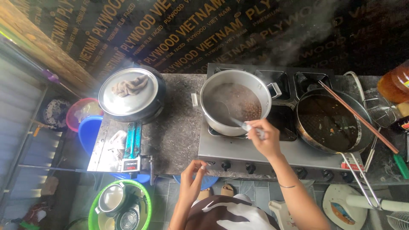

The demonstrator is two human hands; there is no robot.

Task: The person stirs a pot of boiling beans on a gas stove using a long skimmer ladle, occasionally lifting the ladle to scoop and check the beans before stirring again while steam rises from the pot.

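Stove [238,150]: steel gas range on a grey stone counter [177,127], with black knobs along its front edge.
Pot [235,101]: round metal pot on the stove's left burner, holding dark liquid with brown beans; steam rises from it.
Ladle [233,117]: its bowl is sunk in the liquid and its handle slopes out over the near rim of the pot.
Right hand [265,137]: fingers closed around the ladle's handle, just over the pot's near rim.
Left hand [194,172]: fingers loosely curled and holding nothing, fingertips at the counter's front edge, close to the leftmost knob.
Wok [329,123]: dark pan on the right burner, with long chopsticks [357,117] laid across its rim.
Covered pot [130,93]: on the counter to the left, a crumpled cloth [130,85] resting on its lid.
Green basin [120,206]: on the floor below, holding metal dishes.
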